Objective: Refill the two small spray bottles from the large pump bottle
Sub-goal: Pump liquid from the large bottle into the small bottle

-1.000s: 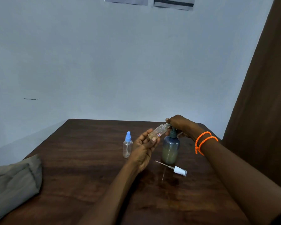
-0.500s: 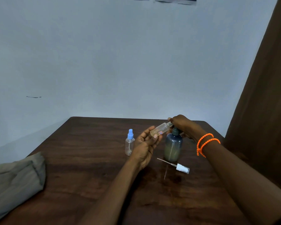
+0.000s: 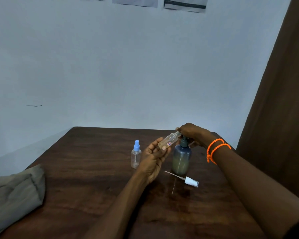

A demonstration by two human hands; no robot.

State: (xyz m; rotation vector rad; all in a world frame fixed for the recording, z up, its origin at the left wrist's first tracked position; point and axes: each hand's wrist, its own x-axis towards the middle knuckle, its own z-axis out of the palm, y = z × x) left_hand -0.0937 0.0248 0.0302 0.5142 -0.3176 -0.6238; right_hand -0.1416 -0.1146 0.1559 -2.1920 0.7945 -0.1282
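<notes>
My left hand [image 3: 154, 157] holds a small clear spray bottle [image 3: 169, 140] tilted, its open mouth up against the nozzle of the large pump bottle [image 3: 182, 158]. Some pale liquid lies in the small bottle. My right hand [image 3: 193, 133] rests closed over the pump head, hiding it. The large blue-grey bottle stands upright on the dark wooden table [image 3: 93, 178], about half full of yellowish liquid. A second small clear bottle with a blue spray cap [image 3: 136, 155] stands upright to the left. A white spray cap with its dip tube [image 3: 188, 181] lies on the table in front.
A folded grey-green cloth [image 3: 14, 194] lies at the table's left front edge. A brown curtain [image 3: 280, 100] hangs close on the right. A pale wall stands behind the table's far edge. Orange bead bracelets [image 3: 216, 149] circle my right wrist.
Both hands and the bottles keep their places on the table; only the camera view shifts slightly. The small bottle stays at the pump nozzle.
</notes>
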